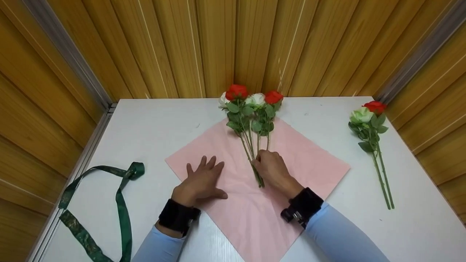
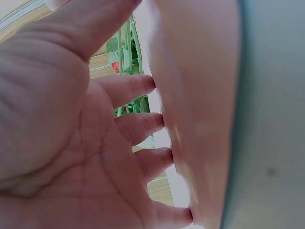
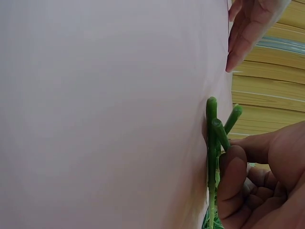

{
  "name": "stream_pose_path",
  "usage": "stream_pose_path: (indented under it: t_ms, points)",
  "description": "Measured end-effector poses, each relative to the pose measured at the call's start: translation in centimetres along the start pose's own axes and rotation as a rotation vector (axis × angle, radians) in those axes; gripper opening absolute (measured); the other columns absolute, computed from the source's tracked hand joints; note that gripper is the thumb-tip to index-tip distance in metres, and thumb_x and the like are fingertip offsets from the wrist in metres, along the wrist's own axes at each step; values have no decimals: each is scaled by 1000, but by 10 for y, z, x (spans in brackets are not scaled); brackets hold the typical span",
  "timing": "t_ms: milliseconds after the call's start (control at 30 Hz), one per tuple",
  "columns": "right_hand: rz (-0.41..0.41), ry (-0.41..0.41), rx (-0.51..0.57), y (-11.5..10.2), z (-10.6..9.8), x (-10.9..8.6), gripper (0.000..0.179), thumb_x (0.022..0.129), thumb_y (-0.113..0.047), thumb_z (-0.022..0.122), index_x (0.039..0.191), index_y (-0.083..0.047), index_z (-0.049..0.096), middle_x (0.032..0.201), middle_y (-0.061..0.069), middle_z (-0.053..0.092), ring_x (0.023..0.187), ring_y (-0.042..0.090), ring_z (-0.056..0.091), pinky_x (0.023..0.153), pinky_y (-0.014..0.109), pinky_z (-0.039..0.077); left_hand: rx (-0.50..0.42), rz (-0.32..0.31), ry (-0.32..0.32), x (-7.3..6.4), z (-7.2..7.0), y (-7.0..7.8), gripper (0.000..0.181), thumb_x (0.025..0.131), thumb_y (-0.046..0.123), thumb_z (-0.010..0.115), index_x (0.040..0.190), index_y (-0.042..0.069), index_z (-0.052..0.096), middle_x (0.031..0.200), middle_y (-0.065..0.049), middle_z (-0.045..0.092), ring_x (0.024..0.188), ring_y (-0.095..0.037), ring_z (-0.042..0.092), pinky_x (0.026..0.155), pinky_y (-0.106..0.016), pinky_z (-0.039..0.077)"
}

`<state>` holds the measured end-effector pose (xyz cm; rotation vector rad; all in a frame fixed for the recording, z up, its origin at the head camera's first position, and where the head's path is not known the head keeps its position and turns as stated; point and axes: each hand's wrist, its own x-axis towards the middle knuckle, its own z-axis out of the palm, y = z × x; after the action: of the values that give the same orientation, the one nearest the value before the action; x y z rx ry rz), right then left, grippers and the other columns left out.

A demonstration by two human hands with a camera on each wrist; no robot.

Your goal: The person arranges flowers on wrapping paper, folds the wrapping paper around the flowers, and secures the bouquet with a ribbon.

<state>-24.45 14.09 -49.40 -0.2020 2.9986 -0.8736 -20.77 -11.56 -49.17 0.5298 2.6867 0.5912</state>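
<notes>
A bunch of red and white roses (image 1: 236,92) with green leaves lies over the upper part of a square pink sheet of wrapping paper (image 1: 240,222), blooms past its top corner. My right hand (image 1: 273,169) grips the lower stems with curled fingers. In the right wrist view several cut stem ends (image 3: 212,129) stick out past the thumb and fingers, close over the paper. To the left, my left hand (image 1: 199,182) rests on the paper's left part with its fingers spread. Its fingertips (image 2: 164,156) touch the sheet in the left wrist view, and nothing is in its palm.
A dark green ribbon (image 1: 125,214) lies looped on the left of the white table (image 1: 153,134). At the right, a red rose (image 1: 375,106) and a pale green-white rose (image 1: 361,115) lie side by side. Wood-patterned panels (image 1: 218,47) rise behind and at both sides.
</notes>
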Motion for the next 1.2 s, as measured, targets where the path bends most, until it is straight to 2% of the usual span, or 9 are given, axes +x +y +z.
stream_pose_path:
  t_ms: [167, 400, 667, 933, 1200]
  points:
    - [-4, -3, 7, -1, 0, -1, 25, 99, -19, 69, 75, -11, 65, 68, 3, 64, 61, 18, 55, 60, 31, 42, 1, 1, 3, 0, 1, -1, 103, 84, 51, 87, 166, 17, 36, 175, -16, 22, 163, -43, 8, 117, -83, 5]
    - [19, 1, 23, -1, -2, -2, 25, 98, -21, 70, 76, -11, 66, 69, 2, 65, 63, 19, 57, 61, 31, 43, 4, 12, -1, 0, 0, 0, 103, 84, 51, 87, 166, 16, 36, 175, -17, 22, 163, -44, 9, 117, -83, 5]
    - [4, 54, 34, 5, -11, -8, 27, 100, -24, 71, 77, -10, 67, 66, 1, 63, 59, 18, 55, 59, 32, 43, 5, 9, -8, -1, -1, 0, 104, 84, 51, 87, 166, 15, 35, 175, -17, 22, 163, -43, 8, 118, -83, 4]
    - [-32, 177, 24, 26, -23, -18, 20, 100, -19, 70, 85, -6, 77, 77, 6, 74, 66, 20, 63, 65, 36, 50, -5, 2, -10, -2, -1, 0, 103, 85, 51, 86, 166, 16, 34, 175, -17, 20, 163, -43, 7, 118, -82, 3]
    - [27, 204, 28, 51, -42, -26, 21, 100, -19, 67, 93, -2, 79, 83, 9, 76, 72, 24, 66, 69, 37, 51, -3, -11, -14, -1, 0, 0, 103, 85, 52, 85, 167, 17, 33, 176, -16, 19, 164, -41, 5, 119, -81, 2]
